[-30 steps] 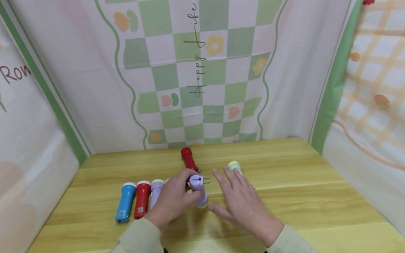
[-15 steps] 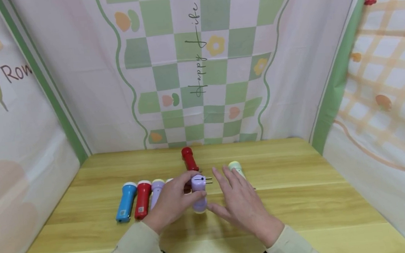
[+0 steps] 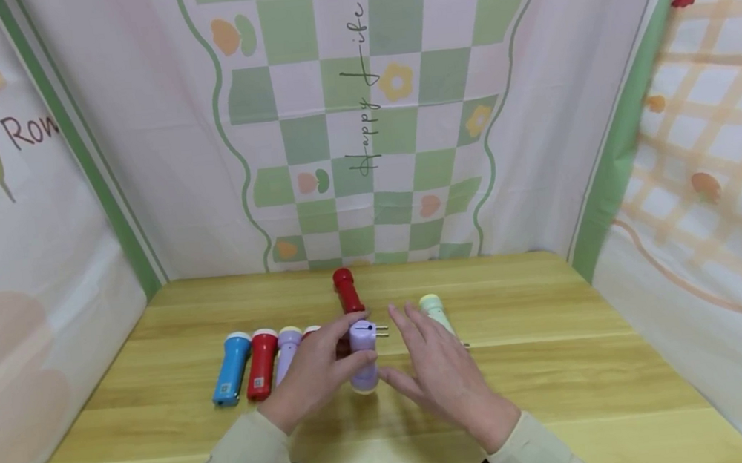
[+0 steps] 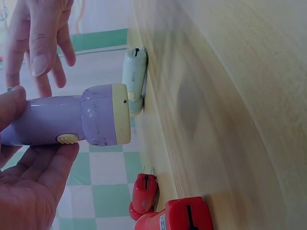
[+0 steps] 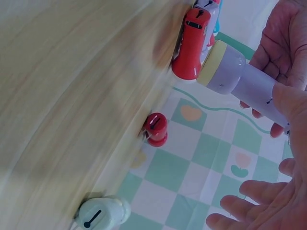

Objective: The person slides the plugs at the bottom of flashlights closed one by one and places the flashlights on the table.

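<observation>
From my end I see the left hand (image 3: 311, 379) with thumb and fingers clamped round the barrel of the purple flashlight (image 4: 72, 115), which is held up over the tabletop (image 3: 525, 373), between the two hands. The right hand (image 3: 448, 377) grips nothing; its fingers are spread and nearly straight, close beside the barrel. I cannot tell whether its thumb touches the flashlight (the views overlap awkwardly there).

I read this step as steadying the flashlight between both hands. To do it well, I would leave the left grip firm but light, keep its fingertips off the yellow switch (image 4: 67, 139), and bring the right hand in below the metal prongs (image 3: 382, 327) so that no finger catches on them. I would also mind the red flashlight (image 3: 346, 292) lying just beyond the left hand, and the pale green flashlight (image 3: 435, 311) behind the right fingers.

As for direction, I judge the long axis close to upright: the cream rim (image 4: 122, 114) of the lens end faces down at the tabletop, and the tail end (image 3: 362, 331) faces up. The prongs jut from the tail towards the right hand, roughly square to that axis
</observation>
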Demonstrator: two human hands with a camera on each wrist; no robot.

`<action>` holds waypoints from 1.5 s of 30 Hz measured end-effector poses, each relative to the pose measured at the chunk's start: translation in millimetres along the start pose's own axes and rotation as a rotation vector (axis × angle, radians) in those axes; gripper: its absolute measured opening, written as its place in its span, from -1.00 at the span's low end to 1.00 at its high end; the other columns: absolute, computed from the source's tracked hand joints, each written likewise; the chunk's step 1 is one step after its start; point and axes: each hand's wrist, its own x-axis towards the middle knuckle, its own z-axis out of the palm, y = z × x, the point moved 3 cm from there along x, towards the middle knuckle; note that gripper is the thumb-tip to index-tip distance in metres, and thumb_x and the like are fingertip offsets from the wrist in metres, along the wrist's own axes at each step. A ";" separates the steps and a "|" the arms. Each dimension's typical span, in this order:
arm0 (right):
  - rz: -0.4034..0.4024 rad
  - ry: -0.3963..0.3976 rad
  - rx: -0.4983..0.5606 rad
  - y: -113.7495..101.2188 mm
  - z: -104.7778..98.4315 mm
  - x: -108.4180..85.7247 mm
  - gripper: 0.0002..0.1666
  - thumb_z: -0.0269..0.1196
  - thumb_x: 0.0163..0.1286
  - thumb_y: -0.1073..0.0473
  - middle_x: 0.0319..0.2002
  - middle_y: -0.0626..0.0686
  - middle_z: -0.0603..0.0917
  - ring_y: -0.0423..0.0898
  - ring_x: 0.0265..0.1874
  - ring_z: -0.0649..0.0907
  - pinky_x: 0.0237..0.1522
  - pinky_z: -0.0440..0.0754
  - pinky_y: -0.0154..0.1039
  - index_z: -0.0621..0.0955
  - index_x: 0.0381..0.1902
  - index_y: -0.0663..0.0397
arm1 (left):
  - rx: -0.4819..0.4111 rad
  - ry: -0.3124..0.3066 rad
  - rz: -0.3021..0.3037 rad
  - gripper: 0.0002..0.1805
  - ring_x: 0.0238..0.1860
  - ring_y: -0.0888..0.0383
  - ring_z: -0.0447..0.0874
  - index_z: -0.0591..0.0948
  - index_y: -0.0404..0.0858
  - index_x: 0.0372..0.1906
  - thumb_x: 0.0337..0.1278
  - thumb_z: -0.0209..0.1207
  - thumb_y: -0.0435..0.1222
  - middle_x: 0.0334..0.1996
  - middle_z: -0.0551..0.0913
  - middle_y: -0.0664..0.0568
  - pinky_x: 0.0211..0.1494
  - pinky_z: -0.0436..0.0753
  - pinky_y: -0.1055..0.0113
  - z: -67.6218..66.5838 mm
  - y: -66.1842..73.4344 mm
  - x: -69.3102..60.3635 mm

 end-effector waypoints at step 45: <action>-0.153 0.175 0.080 -11.7 -5.2 3.6 -0.12 0.55 0.23 0.06 0.10 0.09 0.75 -0.02 0.04 0.76 0.04 0.76 -0.14 0.46 0.44 0.15 | -0.053 0.037 0.045 -0.51 -0.02 0.17 0.77 0.61 -0.15 0.26 0.29 0.42 -0.13 -0.01 0.77 0.07 0.08 0.76 0.25 5.1 5.4 -7.2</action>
